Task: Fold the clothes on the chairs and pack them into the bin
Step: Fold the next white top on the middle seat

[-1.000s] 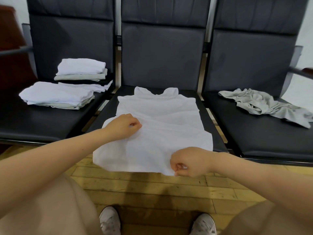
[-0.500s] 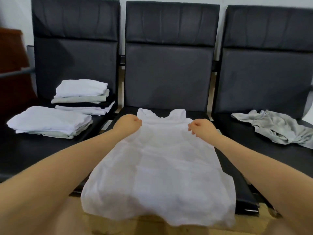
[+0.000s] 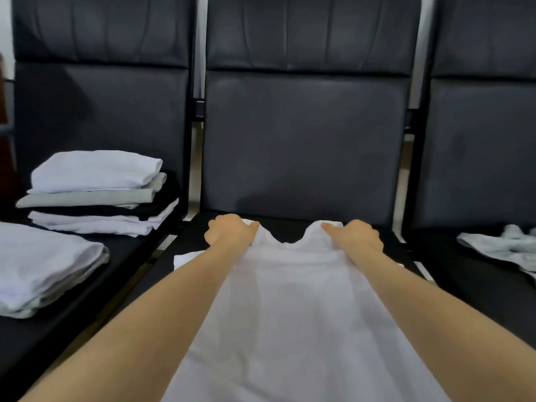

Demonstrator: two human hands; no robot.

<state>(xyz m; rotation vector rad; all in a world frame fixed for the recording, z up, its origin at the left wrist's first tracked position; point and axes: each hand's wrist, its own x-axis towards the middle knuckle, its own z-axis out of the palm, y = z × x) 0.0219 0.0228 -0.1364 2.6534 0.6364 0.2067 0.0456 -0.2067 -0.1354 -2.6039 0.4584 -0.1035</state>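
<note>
The white garment [image 3: 295, 314] lay spread along the middle chair's seat [image 3: 188, 239]; at its far end the left hand [image 3: 229, 232] and right hand [image 3: 358, 235] each pinched a shoulder strap; folded stacks [image 3: 95, 190] sat left, a crumpled grey garment [image 3: 504, 245] right

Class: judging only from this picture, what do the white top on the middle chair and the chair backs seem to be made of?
White top: thin woven or knit cloth, probably cotton, matte; it drapes softly and creases under the hands.
Chair back: dark padded leather or vinyl, it cannot be told which; faint sheen, stitched panels, soft wrinkles.
</note>
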